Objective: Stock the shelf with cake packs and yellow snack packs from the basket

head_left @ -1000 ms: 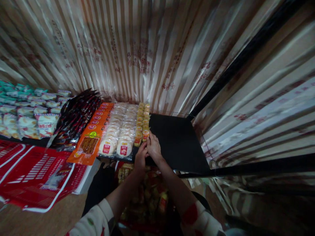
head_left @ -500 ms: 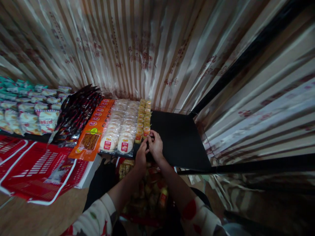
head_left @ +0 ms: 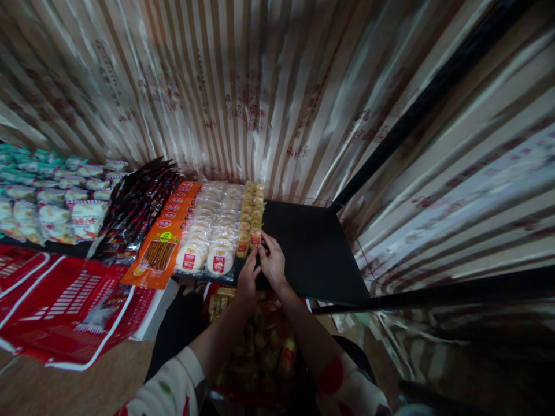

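Note:
Two narrow rows of small yellow snack packets point(head_left: 243, 242) stand on a black shelf point(head_left: 314, 248), their fronts facing me. My right hand point(head_left: 273, 263) is at the right front corner of these rows, fingers stretched out and touching the front packet's side. Just left of it, my left hand point(head_left: 247, 283) reaches up with fingers extended and thumb apart, its fingertips at the foot of the same front packet. I see nothing held in either hand. Below my forearms, a red basket point(head_left: 243, 398) holds many more yellow packets point(head_left: 260, 346), in shadow.
Left of the yellow rows stand round white cracker packs point(head_left: 220, 259), an orange snack bag point(head_left: 158, 254), dark packets point(head_left: 134, 214) and white-and-green bags point(head_left: 84, 219). Red baskets point(head_left: 69, 306) with white handles sit at lower left. A striped curtain point(head_left: 243, 86) and black frame post point(head_left: 390, 133) border the shelf.
My view has shifted slightly, so the shelf and goods appear a little lower. The right hand's fingers have straightened out along the front packet; the left hand stays close beside it.

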The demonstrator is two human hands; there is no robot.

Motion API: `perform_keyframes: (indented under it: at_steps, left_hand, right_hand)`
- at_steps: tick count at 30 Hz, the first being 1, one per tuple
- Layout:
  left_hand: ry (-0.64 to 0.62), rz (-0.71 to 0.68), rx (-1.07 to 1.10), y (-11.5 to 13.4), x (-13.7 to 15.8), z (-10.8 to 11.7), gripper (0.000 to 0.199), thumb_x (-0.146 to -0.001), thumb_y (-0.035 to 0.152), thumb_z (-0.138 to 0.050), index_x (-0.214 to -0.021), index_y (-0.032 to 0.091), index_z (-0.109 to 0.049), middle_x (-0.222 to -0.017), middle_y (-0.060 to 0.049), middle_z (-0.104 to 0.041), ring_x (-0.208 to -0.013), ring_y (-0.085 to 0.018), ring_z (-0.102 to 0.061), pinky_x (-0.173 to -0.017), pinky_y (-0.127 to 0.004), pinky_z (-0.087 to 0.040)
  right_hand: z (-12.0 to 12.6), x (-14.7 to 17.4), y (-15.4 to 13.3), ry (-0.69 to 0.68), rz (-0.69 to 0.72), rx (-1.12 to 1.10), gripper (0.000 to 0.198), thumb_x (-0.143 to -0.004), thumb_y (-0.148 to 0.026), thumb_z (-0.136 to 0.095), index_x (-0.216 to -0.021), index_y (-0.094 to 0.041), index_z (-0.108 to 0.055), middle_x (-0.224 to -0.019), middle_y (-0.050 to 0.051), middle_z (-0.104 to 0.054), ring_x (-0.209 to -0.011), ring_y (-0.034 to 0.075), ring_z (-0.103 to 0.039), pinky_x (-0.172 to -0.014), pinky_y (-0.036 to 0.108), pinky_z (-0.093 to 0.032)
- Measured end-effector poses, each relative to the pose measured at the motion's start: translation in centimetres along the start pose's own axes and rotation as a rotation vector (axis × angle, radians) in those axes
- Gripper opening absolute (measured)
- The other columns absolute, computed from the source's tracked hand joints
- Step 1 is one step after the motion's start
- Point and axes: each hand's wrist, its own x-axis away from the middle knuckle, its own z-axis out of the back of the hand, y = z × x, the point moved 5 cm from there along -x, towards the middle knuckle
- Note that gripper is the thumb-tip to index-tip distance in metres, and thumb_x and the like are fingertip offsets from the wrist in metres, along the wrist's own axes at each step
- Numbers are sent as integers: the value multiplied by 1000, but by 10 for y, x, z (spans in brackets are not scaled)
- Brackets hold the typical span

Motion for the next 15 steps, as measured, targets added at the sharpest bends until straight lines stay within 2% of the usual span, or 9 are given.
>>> perform_keyframes:
  at_steps: [6,11,15]
  left_hand:
    - [-14,-1,3,1,2,-2,36,-88,26,-40,-118,21,-60,-138,-3,-46,-131,-18,-38,-102,-27,-39]
    - [6,36,22,0,3,-2,37,-88,28,-43,-123,23,-56,-139,0,-45,-132,-18,-36,-104,-27,-37]
    - [-10,29,22,-1,3,-3,39,-90,27,-39,-126,22,-53,-141,-1,-42,-134,-17,-33,-105,-26,-36]
  right_hand:
    - [-2,-1,7,42,-70,12,50,-79,-26,-44,-129,-18,-47,-120,10,-56,-103,19,-54,-83,32,-50]
    - [-8,-1,5,-60,-16,101,47,-79,-26,-42,-125,-20,-53,-127,7,-55,-118,22,-45,-104,38,-36]
    - [-1,-8,8,-19,-101,-33,52,-84,-36,-39,-132,-15,-46,-136,9,-48,-127,21,-39,-108,39,-29]
